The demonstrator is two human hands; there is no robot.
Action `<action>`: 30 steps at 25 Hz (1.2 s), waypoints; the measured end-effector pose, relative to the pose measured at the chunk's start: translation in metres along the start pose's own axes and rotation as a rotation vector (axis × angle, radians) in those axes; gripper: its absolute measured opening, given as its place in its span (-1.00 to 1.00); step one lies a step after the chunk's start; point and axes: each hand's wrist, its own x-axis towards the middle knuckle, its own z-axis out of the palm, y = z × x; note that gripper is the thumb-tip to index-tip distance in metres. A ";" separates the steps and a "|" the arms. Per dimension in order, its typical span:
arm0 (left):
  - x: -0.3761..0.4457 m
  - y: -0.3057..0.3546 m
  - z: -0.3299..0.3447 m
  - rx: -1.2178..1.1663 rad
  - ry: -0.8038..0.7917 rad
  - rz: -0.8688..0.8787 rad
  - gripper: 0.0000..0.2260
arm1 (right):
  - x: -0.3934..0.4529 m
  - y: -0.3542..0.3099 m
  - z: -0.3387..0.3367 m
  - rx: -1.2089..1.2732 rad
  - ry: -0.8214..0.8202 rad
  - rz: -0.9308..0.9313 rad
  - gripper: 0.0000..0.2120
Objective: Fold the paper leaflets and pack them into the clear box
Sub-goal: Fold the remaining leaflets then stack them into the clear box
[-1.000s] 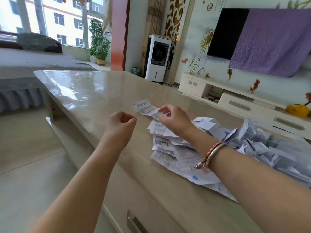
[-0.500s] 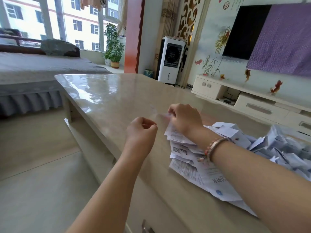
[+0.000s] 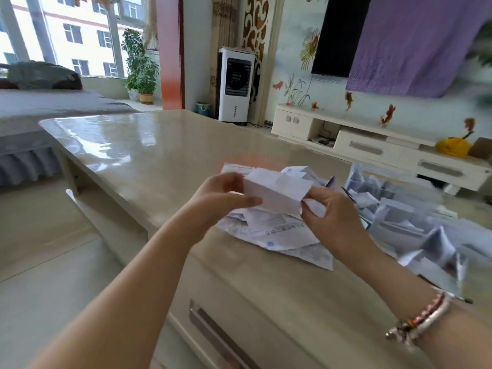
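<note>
A white paper leaflet, partly folded, is held up above the table between both hands. My left hand pinches its left end and my right hand pinches its right end. Under them a loose pile of unfolded printed leaflets lies on the beige table. To the right stands the clear box, holding several folded leaflets; its right part is blurred.
The table's near edge carries a drawer with a metal handle. Beyond the table are a low white TV cabinet, a white air cooler, a potted plant and a grey-covered bed at the left.
My right hand lifted a leaflet off the pile and my left hand, earlier curled and holding nothing, came over to grip its other end. The camera turned slightly right.
</note>
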 end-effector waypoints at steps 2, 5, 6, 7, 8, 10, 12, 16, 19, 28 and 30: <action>-0.007 0.001 0.014 0.222 0.014 0.129 -0.85 | -0.016 0.019 -0.006 -0.155 -0.086 0.049 -0.73; -0.015 -0.007 0.030 0.462 -0.029 0.284 -0.81 | -0.033 0.035 -0.006 -0.131 -0.328 0.118 -0.57; -0.016 -0.010 0.033 0.476 -0.053 0.290 -0.83 | -0.035 0.035 -0.008 -0.094 -0.365 0.149 -0.59; -0.016 -0.012 0.033 0.484 -0.071 0.277 -0.87 | -0.035 0.035 -0.011 -0.029 -0.387 0.184 -0.62; -0.015 -0.014 0.032 0.488 -0.085 0.249 -0.90 | -0.034 0.032 -0.015 0.055 -0.387 0.242 -0.68; -0.014 -0.018 0.031 0.486 -0.122 0.190 -0.90 | -0.032 0.029 -0.022 0.187 -0.345 0.329 -0.85; -0.012 -0.019 0.033 0.472 -0.133 0.129 -0.89 | -0.030 0.032 -0.022 0.147 -0.278 0.345 -0.76; -0.008 -0.020 0.040 0.499 -0.006 -0.008 -0.79 | -0.029 0.033 -0.006 -0.102 -0.163 0.268 -0.76; -0.010 -0.021 0.047 0.668 0.080 0.025 -0.56 | -0.030 0.026 -0.004 -0.329 -0.173 0.180 -0.82; -0.009 -0.030 0.049 0.738 -0.151 0.307 -0.74 | -0.041 0.027 -0.009 -0.216 -0.309 -0.024 -0.71; -0.009 -0.030 0.048 0.759 -0.149 0.319 -0.67 | -0.040 0.027 -0.011 -0.254 -0.318 -0.046 -0.74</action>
